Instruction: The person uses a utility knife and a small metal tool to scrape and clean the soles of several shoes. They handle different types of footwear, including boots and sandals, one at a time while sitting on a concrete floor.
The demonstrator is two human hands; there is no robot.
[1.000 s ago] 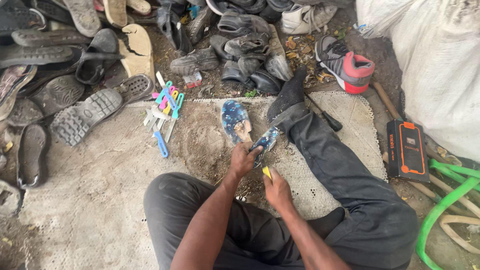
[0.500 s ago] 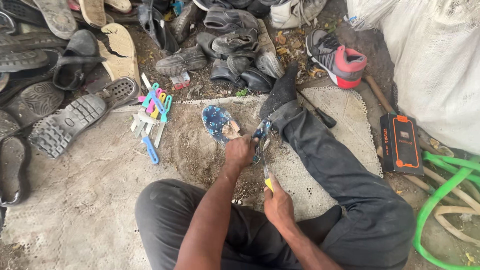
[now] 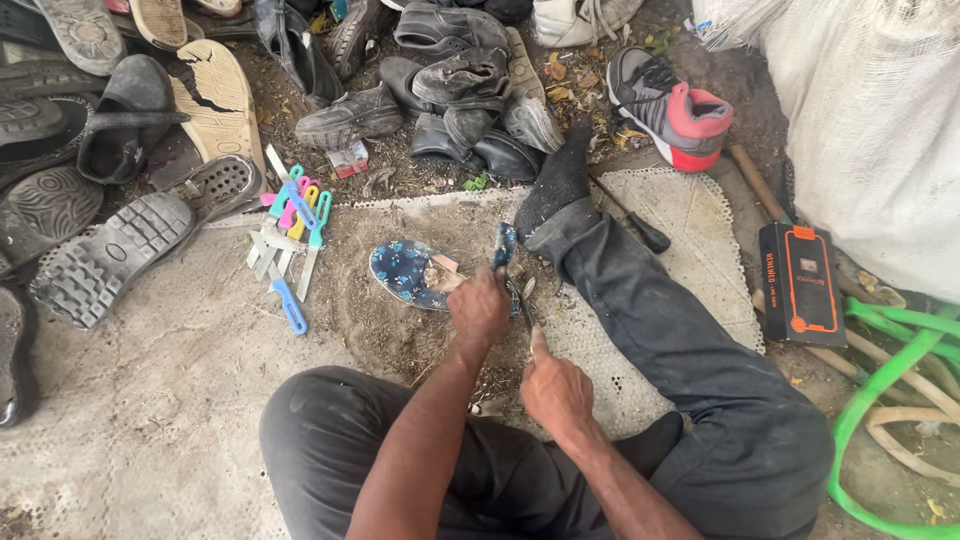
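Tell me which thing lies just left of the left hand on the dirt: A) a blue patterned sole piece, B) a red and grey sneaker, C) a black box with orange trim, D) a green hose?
A: the blue patterned sole piece lies flat on the dirt right beside the left hand; the sneaker, the hose and the black box are all off to the right.

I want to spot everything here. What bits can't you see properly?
- Head view: what the left hand grips is covered by its own fingers.
- The tool in the right hand is too thin and small to identify.
- The blue patterned sole is partly hidden behind the left hand.
- Shoes along the top edge are cut off.
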